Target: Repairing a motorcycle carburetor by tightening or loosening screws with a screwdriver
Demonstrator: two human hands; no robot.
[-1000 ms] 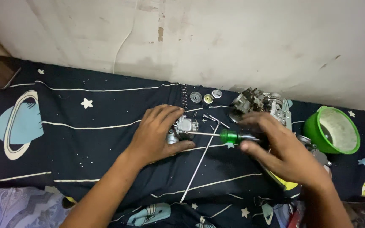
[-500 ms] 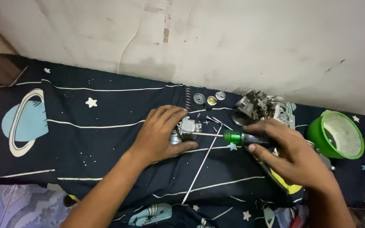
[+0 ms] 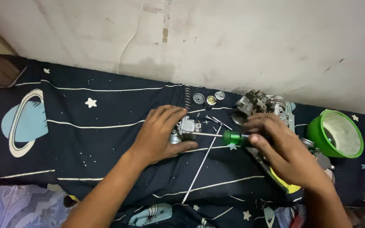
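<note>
My left hand (image 3: 160, 133) rests on the dark space-print sheet (image 3: 85, 135) and grips a small grey metal engine part (image 3: 186, 128). My right hand (image 3: 281, 147) holds a green-handled screwdriver (image 3: 233, 137) by its handle; the thin shaft points left and its tip meets the metal part. A long thin metal rod (image 3: 201, 166) lies slanted on the sheet under the screwdriver.
A larger metal carburettor-like body (image 3: 258, 103) sits behind my right hand. Round metal discs (image 3: 208, 99), a coil spring (image 3: 187, 96) and small screws (image 3: 218, 121) lie near the wall. A green bowl (image 3: 341, 133) stands at the right. The plaster wall (image 3: 233, 38) runs along the back.
Both hands stay on the part and screwdriver. The fingers of my right hand have shifted on the green handle, and the view has moved slightly.
</note>
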